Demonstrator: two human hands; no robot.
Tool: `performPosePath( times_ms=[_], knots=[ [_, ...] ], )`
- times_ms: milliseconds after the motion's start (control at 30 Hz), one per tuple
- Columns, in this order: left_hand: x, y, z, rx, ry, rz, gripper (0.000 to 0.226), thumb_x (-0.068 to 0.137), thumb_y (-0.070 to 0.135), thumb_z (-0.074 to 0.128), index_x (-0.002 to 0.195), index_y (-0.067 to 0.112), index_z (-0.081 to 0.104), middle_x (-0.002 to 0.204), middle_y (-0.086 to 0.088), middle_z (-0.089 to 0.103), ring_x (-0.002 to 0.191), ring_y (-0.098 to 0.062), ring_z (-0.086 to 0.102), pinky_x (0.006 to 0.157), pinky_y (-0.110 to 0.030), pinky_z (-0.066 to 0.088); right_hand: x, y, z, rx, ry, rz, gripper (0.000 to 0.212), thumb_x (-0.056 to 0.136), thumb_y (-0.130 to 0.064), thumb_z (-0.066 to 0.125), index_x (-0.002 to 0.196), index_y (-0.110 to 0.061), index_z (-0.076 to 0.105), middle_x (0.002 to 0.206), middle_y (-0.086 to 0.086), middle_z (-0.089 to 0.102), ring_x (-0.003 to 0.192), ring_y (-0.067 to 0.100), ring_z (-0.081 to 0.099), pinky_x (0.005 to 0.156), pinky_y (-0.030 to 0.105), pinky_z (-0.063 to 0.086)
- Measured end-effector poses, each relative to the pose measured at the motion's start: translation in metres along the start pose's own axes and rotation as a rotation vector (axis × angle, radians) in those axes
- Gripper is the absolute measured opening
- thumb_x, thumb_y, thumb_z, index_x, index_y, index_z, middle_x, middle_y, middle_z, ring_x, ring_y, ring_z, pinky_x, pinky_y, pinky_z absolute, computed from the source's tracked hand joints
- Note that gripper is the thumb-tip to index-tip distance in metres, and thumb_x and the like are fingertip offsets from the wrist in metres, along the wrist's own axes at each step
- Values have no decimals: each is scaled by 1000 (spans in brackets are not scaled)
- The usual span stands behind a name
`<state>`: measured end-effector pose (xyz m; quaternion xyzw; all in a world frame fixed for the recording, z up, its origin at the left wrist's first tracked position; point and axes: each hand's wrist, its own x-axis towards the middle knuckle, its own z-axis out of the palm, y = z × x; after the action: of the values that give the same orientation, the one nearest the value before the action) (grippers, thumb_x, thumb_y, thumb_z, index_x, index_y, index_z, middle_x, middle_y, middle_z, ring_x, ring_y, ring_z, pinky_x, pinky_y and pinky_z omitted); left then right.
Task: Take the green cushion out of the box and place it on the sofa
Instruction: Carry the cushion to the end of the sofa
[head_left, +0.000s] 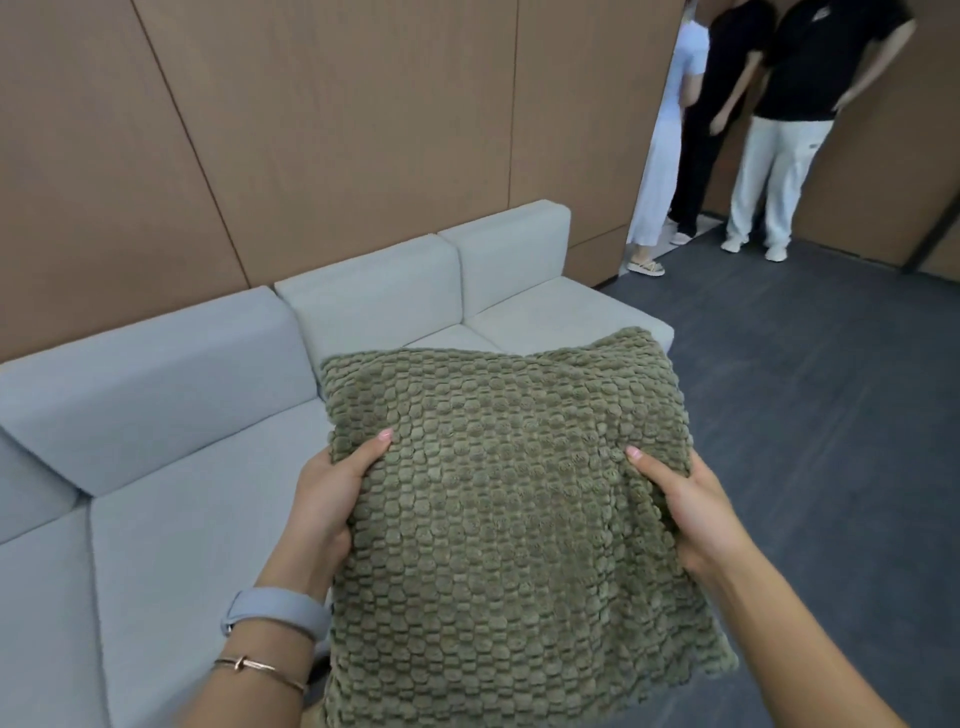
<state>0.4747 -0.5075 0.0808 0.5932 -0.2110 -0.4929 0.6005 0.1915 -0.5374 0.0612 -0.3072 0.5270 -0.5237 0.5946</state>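
A square green cushion (504, 499) with a bumpy knitted surface fills the lower middle of the head view, held up in the air in front of me. My left hand (327, 499) grips its left edge, thumb on top. My right hand (691, 514) grips its right edge the same way. The light grey sofa (171, 467) runs from the lower left to the middle, behind and left of the cushion. No box is in view.
Brown wood wall panels (322, 130) stand behind the sofa. Dark grey carpet (810, 389) covers the floor to the right. Three people (779, 130) stand at a doorway at the top right, beyond the sofa's far end.
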Motion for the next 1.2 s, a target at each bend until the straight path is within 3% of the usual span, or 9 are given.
performPosePath(
  times_ms=[167,367,533,833,1033,1200],
  knots=[
    [30,-2,61,25,-57,-38,24,77,17,72,98,8,66,97,-11,71,87,-23,68,69,-30,52,38,-20,-33,37,72,-3,44,82,-14,68,124,-16,57,116,12,69,104,30,66,90,49,52],
    [79,-1,130,44,-135,-35,13,78,15,70,90,11,66,95,-10,71,88,-24,68,73,-32,52,94,-39,-56,66,154,-14,42,83,-13,67,124,-15,58,116,12,69,103,30,67,88,48,53],
    [139,-2,193,58,-182,-53,22,75,19,73,95,10,67,96,-11,73,88,-24,69,75,-33,53,159,-66,-69,65,187,-35,39,83,-13,66,121,-14,58,112,10,69,99,27,67,76,39,54],
    [242,18,314,52,-236,-49,19,76,18,73,93,11,67,95,-9,73,86,-22,69,69,-31,52,293,-129,-89,23,228,-54,46,81,-16,69,125,-16,55,116,12,68,103,31,66,91,53,51],
    [290,17,374,72,-220,-61,23,75,19,74,96,10,67,98,-11,73,89,-25,70,75,-34,54,366,-155,-109,-7,224,-40,46,82,-18,69,125,-15,56,116,11,69,103,29,67,91,51,52],
    [322,9,424,62,-159,-54,21,77,18,72,95,11,67,96,-10,72,87,-23,69,69,-30,52,434,-170,-129,-2,191,-18,43,81,-16,69,122,-16,58,115,11,70,102,29,68,91,50,52]
  ],
)
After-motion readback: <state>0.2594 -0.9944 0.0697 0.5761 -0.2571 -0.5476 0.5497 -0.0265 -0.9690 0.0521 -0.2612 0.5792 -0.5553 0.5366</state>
